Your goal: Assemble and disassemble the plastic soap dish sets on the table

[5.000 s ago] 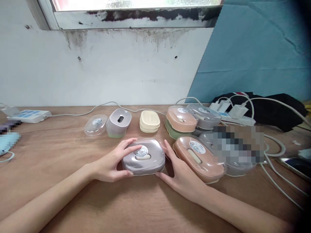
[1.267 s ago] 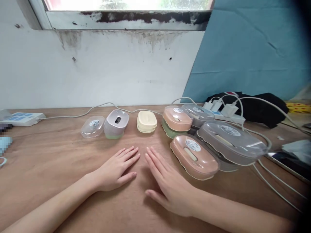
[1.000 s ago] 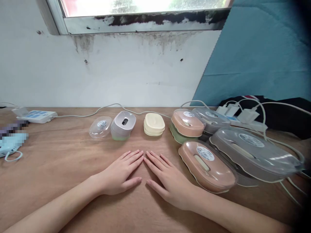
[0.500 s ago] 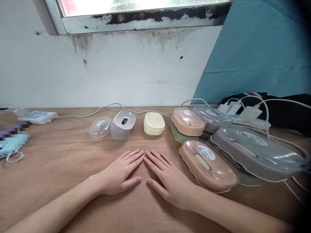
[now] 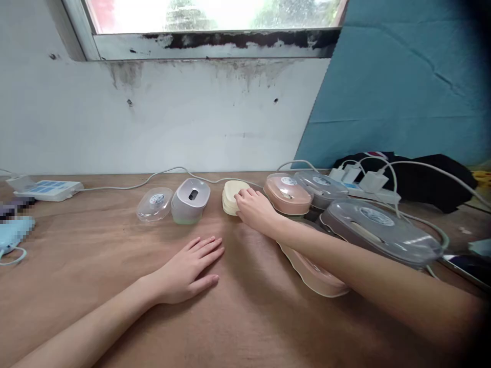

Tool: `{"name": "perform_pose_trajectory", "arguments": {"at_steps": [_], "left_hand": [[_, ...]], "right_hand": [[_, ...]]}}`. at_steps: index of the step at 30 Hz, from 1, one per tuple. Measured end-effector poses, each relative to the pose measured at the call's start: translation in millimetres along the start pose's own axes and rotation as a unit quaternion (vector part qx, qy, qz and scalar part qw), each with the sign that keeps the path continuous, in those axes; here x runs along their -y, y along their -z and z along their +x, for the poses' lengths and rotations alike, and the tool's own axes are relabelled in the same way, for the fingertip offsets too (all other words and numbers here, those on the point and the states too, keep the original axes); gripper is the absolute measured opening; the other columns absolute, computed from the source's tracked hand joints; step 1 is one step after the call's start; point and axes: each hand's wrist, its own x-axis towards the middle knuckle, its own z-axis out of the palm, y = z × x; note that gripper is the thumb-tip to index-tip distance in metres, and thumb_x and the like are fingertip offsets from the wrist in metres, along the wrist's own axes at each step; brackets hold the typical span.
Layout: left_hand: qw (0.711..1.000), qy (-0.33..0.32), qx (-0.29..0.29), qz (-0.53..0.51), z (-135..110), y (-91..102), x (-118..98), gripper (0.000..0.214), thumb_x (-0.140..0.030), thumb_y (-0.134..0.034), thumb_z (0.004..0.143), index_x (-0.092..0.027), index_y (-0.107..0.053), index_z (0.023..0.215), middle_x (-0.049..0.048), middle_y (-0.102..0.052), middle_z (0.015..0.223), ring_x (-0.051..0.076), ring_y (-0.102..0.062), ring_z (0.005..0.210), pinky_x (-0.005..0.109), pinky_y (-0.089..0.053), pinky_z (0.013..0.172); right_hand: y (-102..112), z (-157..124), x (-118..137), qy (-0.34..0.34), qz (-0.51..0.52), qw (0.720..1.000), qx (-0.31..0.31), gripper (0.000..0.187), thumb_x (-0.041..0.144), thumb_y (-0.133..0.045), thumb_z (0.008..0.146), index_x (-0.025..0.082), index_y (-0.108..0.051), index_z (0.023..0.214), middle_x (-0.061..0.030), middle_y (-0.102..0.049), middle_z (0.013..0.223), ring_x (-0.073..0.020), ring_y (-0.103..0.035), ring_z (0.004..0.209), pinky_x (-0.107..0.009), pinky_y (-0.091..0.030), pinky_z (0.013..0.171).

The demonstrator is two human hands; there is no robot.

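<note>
My left hand lies flat on the wooden table, fingers stretched out, holding nothing. My right hand has reached to the far side and its fingers curl over the stack of cream soap-dish trays; whether they grip it is unclear. Left of the stack stand a grey-lidded box on a green base and a loose clear lid. To the right are a pink lidded box, a grey one, a large grey one and a pink box under my forearm.
White power strips lie at the far left and far right, with white cables running along the wall and across the right side. Black cloth sits at the back right. A pale blue object lies at the left edge.
My right hand has left the table beside my left hand and reached forward onto the cream stack. The left hand stays flat where it was. Five seconds ago both hands held a grey box.
</note>
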Motion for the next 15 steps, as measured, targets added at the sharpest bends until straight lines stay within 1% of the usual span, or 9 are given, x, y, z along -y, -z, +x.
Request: {"name": "perform_pose_trajectory", "arguments": {"at_steps": [3,6,7,9,11,12,13,14,15], "left_hand": [[1.0,-0.011,-0.007,-0.01,-2,0.0,1,0.053,-0.041,-0.038,0.092,-0.019,-0.028,0.139,0.0078,-0.023,0.146,0.024,-0.018,0.135,0.045,-0.015,0.11],[0.998,-0.018,-0.048,-0.021,-3,-3.0,4,0.052,-0.035,-0.043,0.09,-0.018,-0.031,0.137,0.0093,-0.031,0.144,0.023,-0.026,0.133,0.043,-0.022,0.109],[0.997,-0.017,-0.076,-0.026,-4,-4.2,4,0.051,-0.032,-0.044,0.089,-0.018,-0.032,0.137,0.0099,-0.033,0.143,0.023,-0.028,0.132,0.042,-0.025,0.108],[0.986,-0.011,-0.159,-0.041,-4,-5.4,4,0.051,-0.026,-0.044,0.088,-0.018,-0.03,0.136,0.011,-0.031,0.143,0.023,-0.028,0.131,0.041,-0.028,0.107],[0.965,0.002,-0.256,-0.056,-5,-4.4,3,0.053,-0.023,-0.044,0.088,-0.021,-0.026,0.137,0.011,-0.023,0.146,0.025,-0.026,0.132,0.042,-0.028,0.107],[0.953,0.009,-0.295,-0.063,-6,-3.3,3,0.055,-0.023,-0.046,0.088,-0.022,-0.024,0.138,0.0106,-0.02,0.147,0.025,-0.025,0.132,0.043,-0.028,0.107],[0.944,0.014,-0.321,-0.07,-6,-2.1,3,0.059,-0.025,-0.048,0.087,-0.024,-0.021,0.139,0.0103,-0.018,0.147,0.026,-0.024,0.133,0.044,-0.027,0.107],[0.94,0.015,-0.332,-0.075,-7,-1.0,4,0.063,-0.026,-0.05,0.086,-0.025,-0.018,0.14,0.01,-0.017,0.148,0.027,-0.023,0.133,0.045,-0.026,0.108],[0.941,0.013,-0.327,-0.081,-8,-0.3,6,0.067,-0.028,-0.053,0.085,-0.025,-0.015,0.141,0.01,-0.017,0.148,0.028,-0.022,0.134,0.046,-0.024,0.108]], "right_hand": [[-9,20,-2,-0.004,-0.026,1.0,0.012,0.029,0.03,-0.055,0.086,0.012,-0.054,0.11,-0.009,-0.057,0.111,-0.0198,-0.058,0.096,-0.04,-0.048,0.081],[-4,16,-4,-0.009,-0.03,1.0,0.004,0.022,0.025,-0.054,0.087,0.01,-0.058,0.103,-0.0104,-0.06,0.104,-0.0206,-0.059,0.093,-0.039,-0.047,0.08],[2,9,-4,-0.009,-0.026,1.0,-0.003,0.019,0.021,-0.053,0.087,0.009,-0.059,0.099,-0.0115,-0.061,0.101,-0.0218,-0.059,0.093,-0.038,-0.046,0.08],[14,-12,-4,-0.003,-0.015,1.0,-0.018,0.016,0.015,-0.049,0.087,0.009,-0.061,0.096,-0.0128,-0.062,0.099,-0.0236,-0.058,0.093,-0.037,-0.044,0.08],[24,-41,-1,0.017,0.002,0.999,-0.032,0.018,0.016,-0.046,0.088,0.014,-0.059,0.1,-0.0094,-0.062,0.101,-0.022,-0.057,0.093,-0.036,-0.043,0.081],[25,-56,2,0.032,0.014,0.999,-0.04,0.018,0.015,-0.044,0.088,0.017,-0.059,0.098,-0.0073,-0.062,0.1,-0.0205,-0.057,0.091,-0.035,-0.043,0.08],[23,-71,5,0.051,0.047,0.995,-0.073,0.017,0.014,-0.044,0.088,0.017,-0.06,0.093,-0.0068,-0.062,0.097,-0.0207,-0.058,0.088,-0.036,-0.044,0.078],[19,-85,9,0.066,0.078,0.99,-0.1,0.017,0.013,-0.044,0.087,0.018,-0.06,0.089,-0.0062,-0.063,0.094,-0.0211,-0.057,0.086,-0.037,-0.045,0.076],[12,-96,13,0.081,0.111,0.984,-0.115,0.018,0.012,-0.043,0.087,0.018,-0.059,0.087,-0.0058,-0.063,0.093,-0.0208,-0.057,0.085,-0.036,-0.046,0.074]]}}
